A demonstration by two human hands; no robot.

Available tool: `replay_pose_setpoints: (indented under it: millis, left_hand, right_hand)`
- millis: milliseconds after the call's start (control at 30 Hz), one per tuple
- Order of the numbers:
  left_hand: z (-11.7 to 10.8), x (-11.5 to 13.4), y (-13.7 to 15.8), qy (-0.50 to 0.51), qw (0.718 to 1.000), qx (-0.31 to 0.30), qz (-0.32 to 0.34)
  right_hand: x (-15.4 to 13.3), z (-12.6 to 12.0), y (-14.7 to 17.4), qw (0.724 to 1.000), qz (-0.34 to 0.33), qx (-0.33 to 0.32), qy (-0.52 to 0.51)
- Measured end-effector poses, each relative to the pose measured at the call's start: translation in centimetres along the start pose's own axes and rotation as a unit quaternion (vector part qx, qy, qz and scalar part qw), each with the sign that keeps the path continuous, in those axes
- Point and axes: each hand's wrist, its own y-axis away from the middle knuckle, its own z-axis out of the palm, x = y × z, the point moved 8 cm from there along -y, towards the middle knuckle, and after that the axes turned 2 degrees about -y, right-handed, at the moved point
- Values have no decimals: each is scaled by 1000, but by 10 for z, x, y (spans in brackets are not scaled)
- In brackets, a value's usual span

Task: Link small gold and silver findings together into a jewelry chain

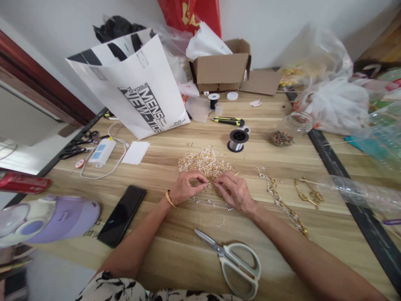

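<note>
My left hand [189, 184], with a gold bangle [171, 200] at its wrist, is closed with thumb and forefinger pinched together. Facing it, my right hand [234, 190] also pinches at the fingertips. Whatever the fingertips hold is too small to make out. Both hands hover at the near edge of a pile of small gold and silver beads [203, 161]. Just below the hands, strands of silver chain [211, 203] lie on the wooden table [175, 251]. Scissors with white handles [232, 263] rest nearer to me, blades pointing up and left.
A spool of silver wire [237, 141] and a yellow-black utility knife [228, 121] lie beyond the pile. Gold and silver chains [282, 205] are at right, near a jar of beads [288, 129]. A black phone [122, 215], a power strip [102, 151] and a white paper bag [131, 83] stand left.
</note>
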Motion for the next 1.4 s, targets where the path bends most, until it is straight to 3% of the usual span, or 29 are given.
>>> replay_pose_setpoints:
  millis: [200, 433, 867, 1400]
  left_hand:
    - [3, -7, -2, 161, 984, 12, -73]
    - [9, -14, -1, 248, 963, 8, -104]
    - [12, -19, 0, 234, 964, 7, -126]
    - [13, -20, -1, 244, 964, 2, -104]
  right_hand:
    - [1, -8, -2, 998, 11, 52, -38]
    - [-9, -8, -1, 998, -2, 54, -44]
    - [-9, -4, 0, 998, -9, 46, -39]
    - [-11, -3, 0, 999, -20, 35, -26]
